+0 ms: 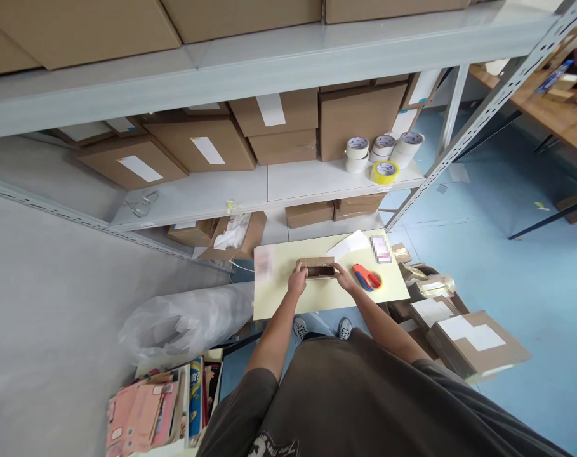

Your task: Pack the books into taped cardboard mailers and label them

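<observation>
Ahead of the right hand (344,277), a grey shelf (298,185) carries white tape rolls (356,164) beside a yellow one (378,175), in front of brown cartons (364,120). Well left of the left hand (298,280) lie translucent plastic wrap (197,317) and pink envelopes (138,409); taped parcels (500,325) are piled to the right hand's right.

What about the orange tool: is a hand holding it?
No, the orange tool lies on the table, while the left hand and right hand hold the cardboard box.
</observation>
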The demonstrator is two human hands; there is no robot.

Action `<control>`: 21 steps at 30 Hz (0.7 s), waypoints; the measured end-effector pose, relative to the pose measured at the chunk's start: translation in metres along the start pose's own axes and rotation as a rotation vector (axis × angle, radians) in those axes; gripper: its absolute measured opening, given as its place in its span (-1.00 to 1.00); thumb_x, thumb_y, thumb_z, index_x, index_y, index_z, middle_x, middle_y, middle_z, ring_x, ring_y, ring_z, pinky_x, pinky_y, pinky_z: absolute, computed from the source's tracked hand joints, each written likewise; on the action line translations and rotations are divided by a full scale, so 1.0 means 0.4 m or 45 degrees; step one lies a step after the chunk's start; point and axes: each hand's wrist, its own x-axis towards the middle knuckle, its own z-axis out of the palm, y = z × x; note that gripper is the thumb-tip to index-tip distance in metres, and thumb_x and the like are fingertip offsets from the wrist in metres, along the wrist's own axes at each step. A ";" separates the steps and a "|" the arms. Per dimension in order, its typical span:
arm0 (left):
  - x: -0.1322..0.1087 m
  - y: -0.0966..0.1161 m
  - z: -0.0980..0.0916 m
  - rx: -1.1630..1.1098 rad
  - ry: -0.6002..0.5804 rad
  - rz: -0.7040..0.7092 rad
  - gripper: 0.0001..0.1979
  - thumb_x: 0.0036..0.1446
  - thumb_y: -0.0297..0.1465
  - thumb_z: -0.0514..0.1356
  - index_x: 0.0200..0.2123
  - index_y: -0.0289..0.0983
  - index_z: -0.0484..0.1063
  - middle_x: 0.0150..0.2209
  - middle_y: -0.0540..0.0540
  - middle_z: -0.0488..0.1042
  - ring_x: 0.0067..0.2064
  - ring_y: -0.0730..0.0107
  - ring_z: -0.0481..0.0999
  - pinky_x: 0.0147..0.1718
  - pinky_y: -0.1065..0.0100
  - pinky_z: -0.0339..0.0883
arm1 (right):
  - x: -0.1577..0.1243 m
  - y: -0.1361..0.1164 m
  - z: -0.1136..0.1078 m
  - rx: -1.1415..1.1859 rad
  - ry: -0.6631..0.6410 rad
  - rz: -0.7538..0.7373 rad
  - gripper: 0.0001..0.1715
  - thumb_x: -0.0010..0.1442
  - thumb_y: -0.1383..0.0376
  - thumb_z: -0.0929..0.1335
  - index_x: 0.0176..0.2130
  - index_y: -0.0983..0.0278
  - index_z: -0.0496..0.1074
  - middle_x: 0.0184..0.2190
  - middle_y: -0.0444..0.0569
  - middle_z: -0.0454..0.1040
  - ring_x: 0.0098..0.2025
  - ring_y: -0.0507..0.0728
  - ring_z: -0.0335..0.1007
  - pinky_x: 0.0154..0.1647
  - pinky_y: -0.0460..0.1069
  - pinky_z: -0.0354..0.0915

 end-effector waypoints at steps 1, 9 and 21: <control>-0.007 -0.001 0.004 -0.045 -0.002 0.023 -0.81 0.17 -0.47 0.38 -0.23 -0.16 0.44 0.48 -0.15 0.17 0.31 0.01 0.43 0.24 0.10 0.34 | 0.001 -0.001 -0.004 -0.009 0.003 -0.008 -0.33 0.30 0.36 0.20 0.34 0.16 0.37 0.14 0.01 0.59 0.18 0.20 0.49 0.22 0.09 0.43; -0.022 -0.014 0.026 -0.352 0.106 -0.059 -0.70 0.38 -0.13 0.23 -0.35 -0.17 0.52 0.54 -0.18 0.12 0.35 0.07 0.45 0.23 0.18 0.39 | 0.053 -0.032 -0.017 -0.289 -0.029 -0.023 -0.44 0.25 0.39 0.36 0.22 0.21 0.53 0.13 0.10 0.59 0.19 0.25 0.47 0.29 0.06 0.34; -0.005 -0.051 0.080 -0.453 0.209 -0.138 -0.19 0.03 -0.31 0.49 0.35 -0.18 0.36 0.49 -0.32 0.18 0.45 -0.13 0.29 0.39 -0.01 0.23 | 0.065 -0.013 0.019 -0.340 0.054 0.005 0.01 0.09 0.40 0.55 0.44 0.18 0.27 0.04 0.14 0.53 0.08 0.31 0.55 0.17 0.10 0.36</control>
